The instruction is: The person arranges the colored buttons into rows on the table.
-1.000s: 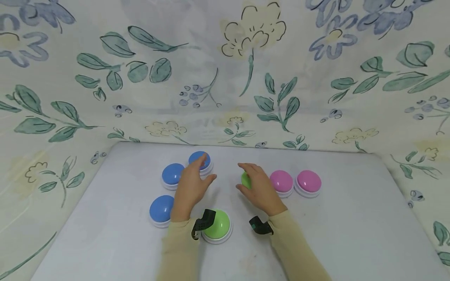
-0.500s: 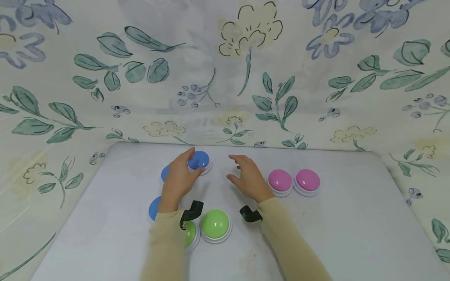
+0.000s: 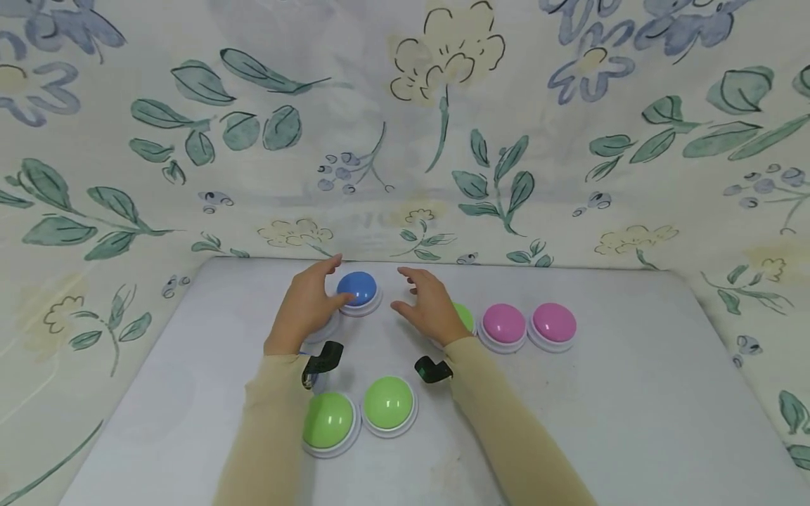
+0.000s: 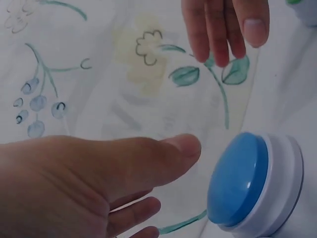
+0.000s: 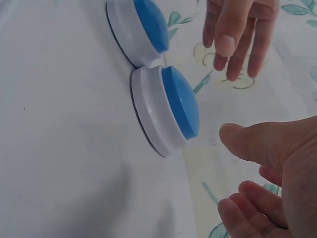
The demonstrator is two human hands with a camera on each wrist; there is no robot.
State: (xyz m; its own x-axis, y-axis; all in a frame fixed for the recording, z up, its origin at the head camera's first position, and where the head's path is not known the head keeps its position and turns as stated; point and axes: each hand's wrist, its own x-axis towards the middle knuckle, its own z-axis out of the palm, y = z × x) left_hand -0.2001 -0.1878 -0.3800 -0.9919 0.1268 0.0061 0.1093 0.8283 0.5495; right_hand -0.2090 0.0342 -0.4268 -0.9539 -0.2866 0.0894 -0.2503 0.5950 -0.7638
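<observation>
A blue dome push button [image 3: 357, 287] on a white base stands at the back, between my two hands. My left hand [image 3: 302, 306] hovers at its left side, thumb tip overlapping the dome's edge in the head view. In the left wrist view the thumb [image 4: 183, 148] shows a gap to the button. My right hand [image 3: 432, 306] is held to the right of the blue button, fingers loosely bent and apart, holding nothing. A second blue button [image 5: 152, 25] shows in the right wrist view; in the head view my left hand hides most of it.
Two green buttons [image 3: 389, 403] stand side by side at the front, one partly behind my left sleeve. Another green button [image 3: 465, 316] is half hidden by my right hand, next to two pink buttons [image 3: 504, 324]. Flower-patterned cloth [image 3: 354, 126] rises behind the white table [image 3: 620, 393].
Both hands have shifted left and a little farther back, staying apart. The left hand has moved off the back blue button, uncovering it and a front green button. The buttons have stayed put.
</observation>
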